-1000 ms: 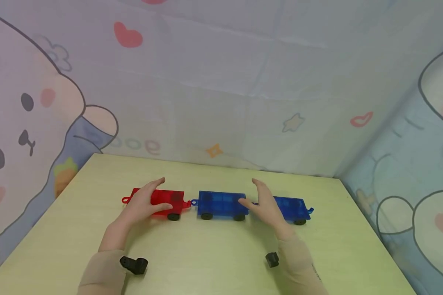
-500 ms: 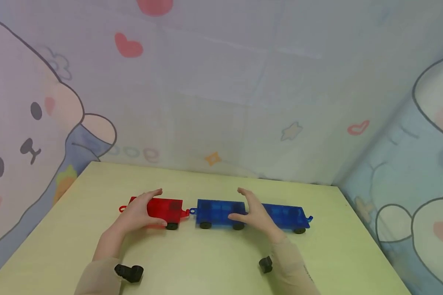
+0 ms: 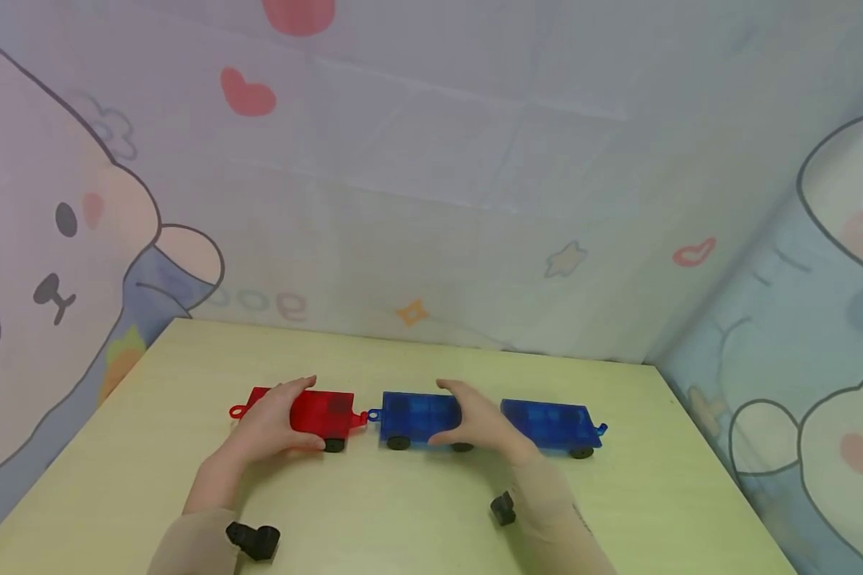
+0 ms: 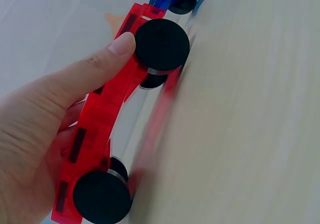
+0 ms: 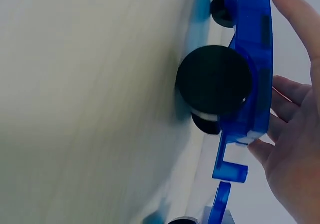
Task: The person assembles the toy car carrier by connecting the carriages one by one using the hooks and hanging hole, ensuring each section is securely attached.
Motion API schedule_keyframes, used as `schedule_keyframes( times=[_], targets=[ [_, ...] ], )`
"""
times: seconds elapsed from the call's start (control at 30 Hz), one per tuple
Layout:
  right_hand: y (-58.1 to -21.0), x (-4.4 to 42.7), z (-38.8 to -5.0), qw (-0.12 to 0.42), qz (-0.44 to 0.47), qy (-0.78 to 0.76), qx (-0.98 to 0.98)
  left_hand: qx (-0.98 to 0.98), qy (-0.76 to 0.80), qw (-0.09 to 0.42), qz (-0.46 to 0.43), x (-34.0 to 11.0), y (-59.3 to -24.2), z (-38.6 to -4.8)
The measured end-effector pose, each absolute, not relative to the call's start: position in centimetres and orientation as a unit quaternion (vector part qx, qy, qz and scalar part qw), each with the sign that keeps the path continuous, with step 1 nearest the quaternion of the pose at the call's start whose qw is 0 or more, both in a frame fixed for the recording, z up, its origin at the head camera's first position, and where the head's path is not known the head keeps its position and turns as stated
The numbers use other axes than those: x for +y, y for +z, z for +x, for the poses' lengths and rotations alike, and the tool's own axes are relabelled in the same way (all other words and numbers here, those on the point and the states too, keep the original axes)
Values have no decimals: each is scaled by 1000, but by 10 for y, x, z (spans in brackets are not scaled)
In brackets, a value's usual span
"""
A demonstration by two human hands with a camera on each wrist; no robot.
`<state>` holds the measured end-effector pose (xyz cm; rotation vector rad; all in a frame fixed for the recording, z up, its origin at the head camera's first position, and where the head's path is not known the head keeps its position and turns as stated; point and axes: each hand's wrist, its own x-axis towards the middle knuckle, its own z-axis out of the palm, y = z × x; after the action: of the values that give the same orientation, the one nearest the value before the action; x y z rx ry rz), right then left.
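A red see-through toy train wagon with black wheels stands left on the table. My left hand grips it, the thumb on its near side by a wheel and the fingers behind it. In the middle is a blue wagon. My right hand spans its right part, thumb at the front and fingers at the back; firm contact is not visible. A second blue wagon stands to the right, untouched. In the right wrist view, the middle wagon's hook is apart from a blue ring below.
The wagons stand in a row across the pale table. At the left, the red hook meets or nearly meets the middle wagon's ring. A printed cloth hangs behind the table.
My right hand has moved left from between the two blue wagons onto the middle one. The left hand has settled lower around the red wagon. The head view has tilted slightly up.
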<state>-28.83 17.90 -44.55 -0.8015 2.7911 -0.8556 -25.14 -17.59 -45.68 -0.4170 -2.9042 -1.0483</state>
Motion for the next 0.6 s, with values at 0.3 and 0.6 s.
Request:
schedule_keyframes(
  times=[0.3, 0.6],
  targets=[
    [-447, 174, -293, 72, -271, -261, 924, -931, -340, 10, -128, -174, -458, -254],
    [-443, 176, -297, 69, -276, -250, 925, -931, -348, 17, -111, -171, -457, -254]
  ],
)
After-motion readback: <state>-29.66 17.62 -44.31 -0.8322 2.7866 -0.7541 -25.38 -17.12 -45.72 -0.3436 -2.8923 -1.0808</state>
